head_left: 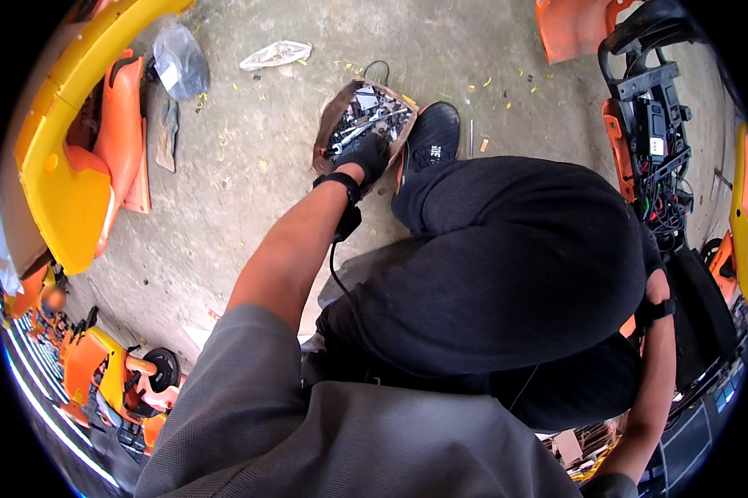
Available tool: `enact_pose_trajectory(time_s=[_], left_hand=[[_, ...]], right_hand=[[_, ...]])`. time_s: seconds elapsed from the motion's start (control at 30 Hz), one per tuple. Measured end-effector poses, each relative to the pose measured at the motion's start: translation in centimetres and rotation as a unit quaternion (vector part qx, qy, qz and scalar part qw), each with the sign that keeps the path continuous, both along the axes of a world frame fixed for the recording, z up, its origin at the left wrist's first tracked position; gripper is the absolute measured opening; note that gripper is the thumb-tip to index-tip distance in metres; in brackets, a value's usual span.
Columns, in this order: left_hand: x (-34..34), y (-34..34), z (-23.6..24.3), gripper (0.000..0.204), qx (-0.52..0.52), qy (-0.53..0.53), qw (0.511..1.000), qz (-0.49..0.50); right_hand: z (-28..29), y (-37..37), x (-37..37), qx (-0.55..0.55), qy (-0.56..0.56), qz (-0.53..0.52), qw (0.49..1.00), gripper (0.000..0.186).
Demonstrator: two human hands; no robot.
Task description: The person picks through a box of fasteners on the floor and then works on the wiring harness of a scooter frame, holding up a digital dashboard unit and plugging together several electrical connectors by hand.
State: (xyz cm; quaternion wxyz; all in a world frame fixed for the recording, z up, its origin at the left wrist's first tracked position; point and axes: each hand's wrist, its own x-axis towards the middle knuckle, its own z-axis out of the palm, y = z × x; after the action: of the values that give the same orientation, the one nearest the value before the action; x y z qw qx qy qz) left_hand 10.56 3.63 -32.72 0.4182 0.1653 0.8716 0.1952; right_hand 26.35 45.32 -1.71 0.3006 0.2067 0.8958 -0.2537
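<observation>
My left hand point(367, 156), in a dark glove with a black strap and cable at the wrist, reaches into the near side of a small open cardboard box point(322, 124). Screws, bolts and other loose metal parts point(366, 116) fill the box. The fingers are down among the parts, and I cannot make out whether they hold anything. My right hand point(652, 256), also in a dark glove, is beside my bent knee at the right. Its fingers are hidden by the knee and dark clothing.
My black shoe point(435, 137) stands against the box's right side. Yellow and orange body panels point(75, 199) lie at the left, near a clear plastic bag point(180, 60). At the right is a black frame with wiring point(660, 141). Scraps dot the concrete floor point(515, 108).
</observation>
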Motion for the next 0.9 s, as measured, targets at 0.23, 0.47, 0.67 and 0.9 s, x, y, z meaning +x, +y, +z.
enact_pose_trajectory(time_s=[0.23,0.47,0.67,0.9], left_hand=[[-0.1,-0.9,2.4,0.027,-0.001,-0.072,0.997,0.016],[-2.4,-1.4,2.6,0.054,0.130,0.294,0.902,-0.289],[-6.3,2.5,15.0,0.016,0.193,-0.057,0.974,0.105],[-11.0,6.9,26.5,0.026,0.362,-0.039,0.921,0.136]], right_hand=[[-3.9,4.6,2.8,-0.003,0.032,0.043,0.999,0.011],[-2.8,4.0,2.2,0.024,0.028,0.037,0.999,0.013],[-2.3,5.4,3.6,0.082,0.104,0.087,0.987,0.020],[1.4,4.4,1.9,0.026,0.088,-0.006,0.996,0.027]])
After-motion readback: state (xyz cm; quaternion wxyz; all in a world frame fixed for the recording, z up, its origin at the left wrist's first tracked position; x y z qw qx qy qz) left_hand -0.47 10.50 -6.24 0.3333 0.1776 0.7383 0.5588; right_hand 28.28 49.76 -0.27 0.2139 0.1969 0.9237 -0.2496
